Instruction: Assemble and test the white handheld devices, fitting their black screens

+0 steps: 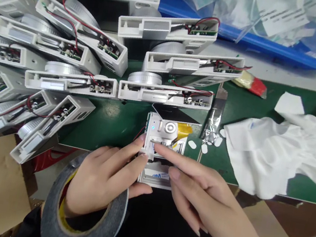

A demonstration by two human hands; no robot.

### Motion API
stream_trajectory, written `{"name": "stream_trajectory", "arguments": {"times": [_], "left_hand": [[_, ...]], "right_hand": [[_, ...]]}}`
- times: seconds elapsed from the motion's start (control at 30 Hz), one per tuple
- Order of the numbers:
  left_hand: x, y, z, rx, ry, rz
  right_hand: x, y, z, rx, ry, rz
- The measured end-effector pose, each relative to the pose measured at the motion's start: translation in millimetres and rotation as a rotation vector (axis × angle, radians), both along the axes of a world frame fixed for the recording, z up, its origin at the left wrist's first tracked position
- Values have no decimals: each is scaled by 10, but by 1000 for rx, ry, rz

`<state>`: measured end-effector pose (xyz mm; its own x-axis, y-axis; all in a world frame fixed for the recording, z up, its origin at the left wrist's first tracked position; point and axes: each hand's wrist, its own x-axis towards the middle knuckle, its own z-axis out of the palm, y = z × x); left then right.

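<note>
A white electronic device housing (152, 127) lies in front of me at the table's edge, with a silver round lens-like part and yellow tape on it. A dark flat panel (173, 114) tilts up at its far side. My left hand (106, 174) grips the housing's left side, fingertips on the edge and thumb below. A large roll of black tape (54, 206) hangs around my left wrist. My right hand (198, 186) stretches its index finger onto the middle of the housing, its other fingers apart. Under that fingertip, the contact spot is partly hidden. A 3M-printed liner (161, 173) shows in the nearer part.
Several similar white housings (164, 95) with red and black wires stand at the left and back. On the right lie a crumpled white cloth (261, 152), a silver strip (215, 116) and small white ovals (192, 144). A blue bin (278, 53) holds plastic bags behind.
</note>
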<state>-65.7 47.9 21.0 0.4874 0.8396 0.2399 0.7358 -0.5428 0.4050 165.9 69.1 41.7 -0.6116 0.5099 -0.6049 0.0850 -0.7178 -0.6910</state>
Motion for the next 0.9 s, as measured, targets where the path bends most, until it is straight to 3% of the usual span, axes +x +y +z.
{"name": "stream_trajectory", "arguments": {"times": [0.27,0.4,0.67,0.9], "left_hand": [[16,37,17,43,51,-27],[-1,53,27,46,70,-50],[-12,101,68,64,81,-94],[-29,106,74,76,90,-120]], "right_hand": [[-12,11,42,127,-87,60],[-26,21,92,275,-245,111],[-91,-29,185,896,-587,217],[-155,-48,125,1414,-903,260]]}}
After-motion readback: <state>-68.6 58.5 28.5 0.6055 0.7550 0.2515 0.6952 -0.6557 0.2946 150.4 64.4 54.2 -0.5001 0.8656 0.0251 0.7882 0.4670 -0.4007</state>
